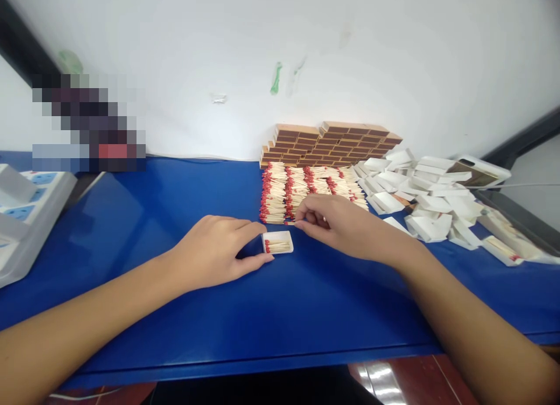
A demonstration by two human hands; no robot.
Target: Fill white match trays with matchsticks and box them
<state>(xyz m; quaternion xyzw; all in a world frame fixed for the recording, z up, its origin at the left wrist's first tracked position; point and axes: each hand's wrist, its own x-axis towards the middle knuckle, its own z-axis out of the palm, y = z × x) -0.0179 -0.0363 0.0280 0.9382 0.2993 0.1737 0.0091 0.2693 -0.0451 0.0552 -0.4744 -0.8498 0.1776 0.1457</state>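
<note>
My left hand [219, 247] rests on the blue table, its thumb and fingers closed around the left end of a small white matchbox tray [290, 242]. Inside that tray lie several matches [277, 246] with their red heads to the left. Behind it, rows of loose red-headed matches [273, 189] are heaped side by side. My right hand [341, 224] is at the front edge of this heap, thumb and forefinger pinched on the end of a match [289, 223] whose red head points left. Its other fingers curl inward.
Brown-sided matchboxes [332, 145] are stacked against the white wall behind the heap. To the right lie many white trays [431, 227] in a pile, one tray [501, 250] holding matches. A power strip [39, 218] stands at the far left. The blue table's [245, 364] front edge runs below my arms.
</note>
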